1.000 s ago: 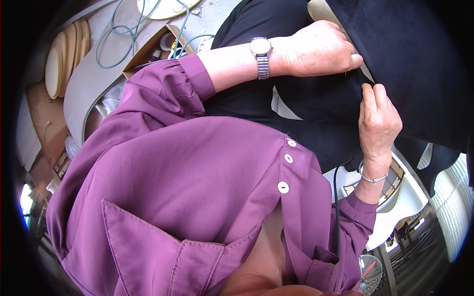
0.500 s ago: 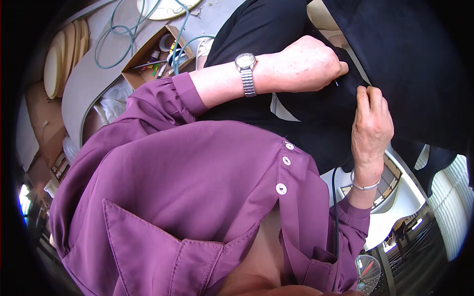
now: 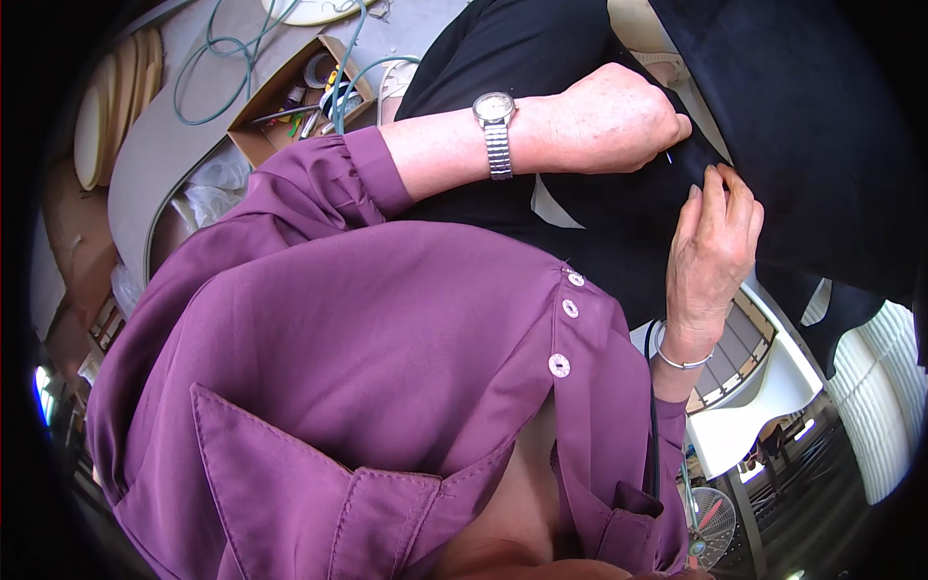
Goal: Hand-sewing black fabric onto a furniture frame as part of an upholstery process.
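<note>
My left hand, with a watch on its wrist, is closed in a fist over black cloth. A thin, shiny needle-like tool pokes out below the curled fingers; the rest of it is hidden in the fist. Just to the right, my right hand has its fingertips bent onto the edge of the same cloth, with the thumb a little apart from them. The cloth's edge runs between the two hands. A bangle circles the right wrist.
An open cardboard box of small tools and tape sits at upper left beside a looped green hose. Round tan discs lean at far left. A white plastic chair and a fan stand at lower right.
My left fist has shifted slightly right and up. My right hand has moved slightly left, its thumb now showing apart from the fingers. The view has shifted a little.
</note>
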A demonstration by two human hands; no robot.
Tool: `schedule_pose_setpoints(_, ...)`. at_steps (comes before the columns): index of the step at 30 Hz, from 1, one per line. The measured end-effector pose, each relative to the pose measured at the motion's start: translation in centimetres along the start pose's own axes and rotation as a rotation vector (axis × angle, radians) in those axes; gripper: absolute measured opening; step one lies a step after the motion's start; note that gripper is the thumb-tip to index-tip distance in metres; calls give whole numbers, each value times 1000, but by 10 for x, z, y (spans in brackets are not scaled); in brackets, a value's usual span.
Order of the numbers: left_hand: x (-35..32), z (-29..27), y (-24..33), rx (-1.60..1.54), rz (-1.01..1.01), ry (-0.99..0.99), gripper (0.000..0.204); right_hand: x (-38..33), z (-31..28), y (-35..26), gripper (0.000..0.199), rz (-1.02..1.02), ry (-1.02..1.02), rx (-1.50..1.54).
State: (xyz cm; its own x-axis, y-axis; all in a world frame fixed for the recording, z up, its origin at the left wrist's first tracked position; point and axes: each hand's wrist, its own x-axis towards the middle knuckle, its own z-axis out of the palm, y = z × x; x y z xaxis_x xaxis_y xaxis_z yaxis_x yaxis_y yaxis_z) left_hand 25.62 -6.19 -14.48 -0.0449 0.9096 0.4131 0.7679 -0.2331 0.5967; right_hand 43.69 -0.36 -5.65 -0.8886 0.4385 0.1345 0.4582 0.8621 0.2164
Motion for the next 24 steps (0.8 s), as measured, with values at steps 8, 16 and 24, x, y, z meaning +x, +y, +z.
schedule_pose_setpoints(8,16,-3,-3,-233,-270,-42,39,6,13,0,17,86,112,-8)
schedule_pose_setpoints(16,28,0,2,-63,-140,-55,28,2,21,1,25,145,114,10)
schedule_pose_setpoints(24,33,-10,-4,-187,-263,-184,18,9,22,-11,50,45,50,-82)
